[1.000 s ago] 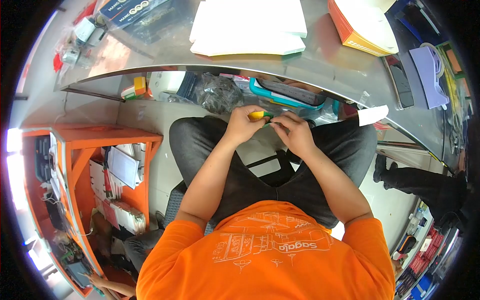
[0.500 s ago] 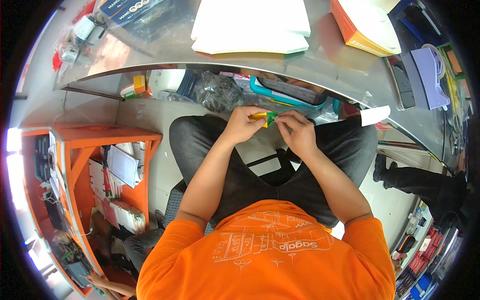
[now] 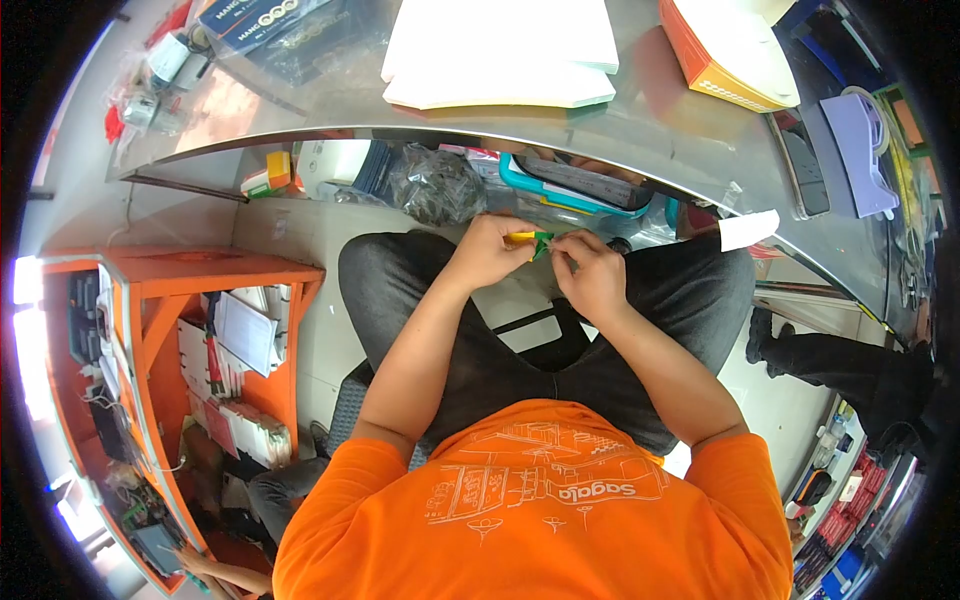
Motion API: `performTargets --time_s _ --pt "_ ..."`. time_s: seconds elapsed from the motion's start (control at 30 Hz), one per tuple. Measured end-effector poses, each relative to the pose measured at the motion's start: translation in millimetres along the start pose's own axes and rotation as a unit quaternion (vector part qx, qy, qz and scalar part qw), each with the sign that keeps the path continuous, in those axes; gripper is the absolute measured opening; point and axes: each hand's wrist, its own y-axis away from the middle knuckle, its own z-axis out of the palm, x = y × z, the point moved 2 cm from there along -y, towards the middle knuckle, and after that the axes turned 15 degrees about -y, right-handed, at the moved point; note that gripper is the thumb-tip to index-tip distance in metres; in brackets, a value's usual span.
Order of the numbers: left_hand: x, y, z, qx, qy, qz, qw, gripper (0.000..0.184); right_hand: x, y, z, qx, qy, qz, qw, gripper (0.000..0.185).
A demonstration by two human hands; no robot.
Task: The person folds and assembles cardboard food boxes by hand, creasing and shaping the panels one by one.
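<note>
My left hand (image 3: 490,250) is closed around a small yellow-and-green piece (image 3: 523,237), held over the gap between my knees. Its yellow part lies by the left fingers, and a green end faces right. I cannot make out exactly what kind of thing it is. My right hand (image 3: 594,272) pinches at the green end, with thumb and forefinger together and the other fingers curled. The two hands almost touch, just short of the table's front edge.
On the metal table (image 3: 330,108) lie a white stack of card (image 3: 500,55), an orange paper tray (image 3: 735,60) and a phone (image 3: 803,165). Underneath are a plastic bag (image 3: 437,185) and a teal-rimmed container (image 3: 575,188). An orange shelf (image 3: 215,262) stands left; other people sit nearby.
The yellow-and-green piece has turned in my fingers and shows a narrower yellow side. My right hand has shifted slightly left and down, still at the green end.
</note>
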Motion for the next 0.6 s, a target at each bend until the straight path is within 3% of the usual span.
performTargets --time_s 0.3,0.4,0.6 --pt "4.1 -0.7 -3.7 -0.010 -0.093 0.087 0.992 0.026 11.5 5.6 5.2 -0.028 -0.018 -0.002 0.999 0.009" --pt "2.8 0.1 -6.5 -0.024 -0.056 0.063 0.996 0.026 12.5 2.0 3.5 -0.061 -0.058 -0.038 0.996 0.010" --pt "8.7 5.2 -11.2 -0.047 -0.002 -0.035 0.998 0.025 1.0 -6.5 -1.6 -0.033 -0.060 -0.040 0.997 0.012"
